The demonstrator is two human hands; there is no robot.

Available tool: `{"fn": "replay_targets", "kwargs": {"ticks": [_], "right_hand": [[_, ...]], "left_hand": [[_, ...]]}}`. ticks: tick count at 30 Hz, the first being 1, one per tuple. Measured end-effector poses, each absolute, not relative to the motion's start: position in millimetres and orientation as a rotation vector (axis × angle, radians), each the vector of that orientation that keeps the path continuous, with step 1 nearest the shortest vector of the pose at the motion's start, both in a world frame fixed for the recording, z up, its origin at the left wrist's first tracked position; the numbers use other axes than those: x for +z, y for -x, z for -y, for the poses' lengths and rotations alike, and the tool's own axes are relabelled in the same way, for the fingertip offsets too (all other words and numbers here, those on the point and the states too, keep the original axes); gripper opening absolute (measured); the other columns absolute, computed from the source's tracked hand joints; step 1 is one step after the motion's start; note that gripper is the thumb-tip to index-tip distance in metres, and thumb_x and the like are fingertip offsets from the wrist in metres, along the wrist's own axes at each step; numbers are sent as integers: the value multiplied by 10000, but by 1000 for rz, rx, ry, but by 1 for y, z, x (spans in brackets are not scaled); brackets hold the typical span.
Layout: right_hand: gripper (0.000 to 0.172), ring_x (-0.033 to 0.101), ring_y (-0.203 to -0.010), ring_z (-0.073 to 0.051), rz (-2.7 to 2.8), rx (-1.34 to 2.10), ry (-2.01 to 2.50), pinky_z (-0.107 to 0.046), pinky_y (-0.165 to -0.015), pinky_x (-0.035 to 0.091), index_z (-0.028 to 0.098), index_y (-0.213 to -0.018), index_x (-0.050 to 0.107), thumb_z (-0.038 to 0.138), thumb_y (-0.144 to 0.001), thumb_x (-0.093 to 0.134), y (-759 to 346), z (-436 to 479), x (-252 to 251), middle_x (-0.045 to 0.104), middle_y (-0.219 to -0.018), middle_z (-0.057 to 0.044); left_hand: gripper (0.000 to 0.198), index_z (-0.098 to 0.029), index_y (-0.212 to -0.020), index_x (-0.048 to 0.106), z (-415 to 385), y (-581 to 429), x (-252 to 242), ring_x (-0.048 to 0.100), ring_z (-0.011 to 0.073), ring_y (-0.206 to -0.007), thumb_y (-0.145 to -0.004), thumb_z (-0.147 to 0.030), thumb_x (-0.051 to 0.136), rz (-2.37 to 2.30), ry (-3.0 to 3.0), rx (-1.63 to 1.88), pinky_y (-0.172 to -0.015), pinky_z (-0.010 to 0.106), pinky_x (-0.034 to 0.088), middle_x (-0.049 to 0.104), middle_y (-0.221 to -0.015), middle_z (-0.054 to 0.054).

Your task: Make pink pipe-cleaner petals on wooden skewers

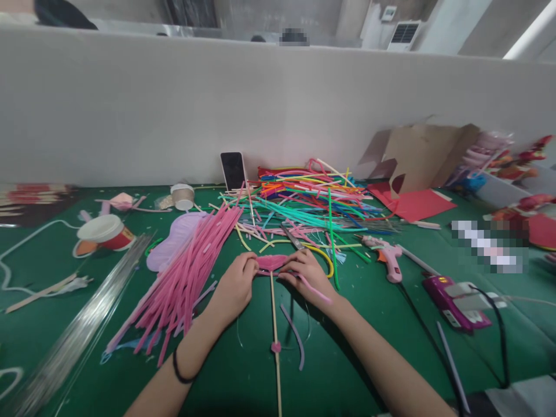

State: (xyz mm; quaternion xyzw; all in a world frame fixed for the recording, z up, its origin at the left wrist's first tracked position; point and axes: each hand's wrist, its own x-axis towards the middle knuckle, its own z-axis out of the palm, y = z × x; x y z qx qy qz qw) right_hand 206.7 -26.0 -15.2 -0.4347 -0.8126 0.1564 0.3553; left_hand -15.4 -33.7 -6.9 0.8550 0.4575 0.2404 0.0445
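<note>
Between my two hands is a flat petal-like piece of bent pink pipe cleaners (273, 262). My left hand (237, 285) pinches its left end with closed fingers. At its right end, my right hand (309, 275) is closed on it too, with a light pink pipe cleaner strand (316, 289) lying across the back of the hand. A thin wooden stick (274, 310) runs from the piece down toward me, with a small pink knob (275, 347) partway along. A loose lilac pipe cleaner (293, 333) curves beside the stick. Fingertips partly hide the piece's ends.
Pink pipe cleaners (195, 266) are piled left, with bundled wires (91, 324) beyond. Many coloured pipe cleaners (304, 200) lie at the back near scissors (293, 236) and a phone (233, 170). A glue gun (386, 258) and purple power strip (456, 301) are right.
</note>
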Motion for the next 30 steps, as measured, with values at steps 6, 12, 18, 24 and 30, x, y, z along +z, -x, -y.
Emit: {"fn": "replay_targets", "kwargs": {"ticks": [6, 12, 18, 24, 30], "right_hand": [[143, 544, -952, -227, 2247, 339, 1101, -389, -839, 437, 220, -915, 708, 338, -857, 654, -211, 26, -16, 666, -1005, -73], [109, 539, -1056, -217, 2303, 247, 1042, -387, -893, 425, 232, -936, 681, 278, -894, 593, -209, 25, -17, 654, -1155, -69], [77, 558, -1035, -220, 2299, 289, 1074, -389, -884, 435, 223, -921, 661, 255, -872, 610, -206, 24, -19, 692, -1098, -65], [45, 549, -1021, -224, 2288, 301, 1089, -396, -886, 439, 222, -874, 653, 245, -852, 622, -204, 24, -22, 691, -1094, -55], [99, 552, -1019, -221, 2292, 248, 1080, -390, -890, 438, 217, -939, 651, 263, -857, 622, -202, 22, -22, 695, -1053, -67]], "left_hand": [[173, -176, -950, 520, 26, 30, -4, 532, 222, -1147, -938, -120, 358, -1431, -2489, 872, -979, 395, 463, 520, -1136, 117], [172, -184, -938, 541, 21, 33, -6, 585, 217, -1018, -949, -182, 369, -1452, -2431, 928, -911, 391, 489, 592, -1020, 89], [203, -184, -995, 590, 20, 41, -4, 623, 220, -942, -931, -271, 419, -1518, -2309, 905, -843, 372, 503, 647, -1014, 90], [172, -213, -916, 644, 24, 48, 14, 640, 224, -868, -868, -332, 530, -1590, -2299, 738, -777, 350, 489, 700, -918, 47], [204, -201, -858, 581, 22, 43, 8, 604, 234, -865, -928, -334, 444, -1552, -2406, 816, -788, 369, 468, 660, -871, 66]]}}
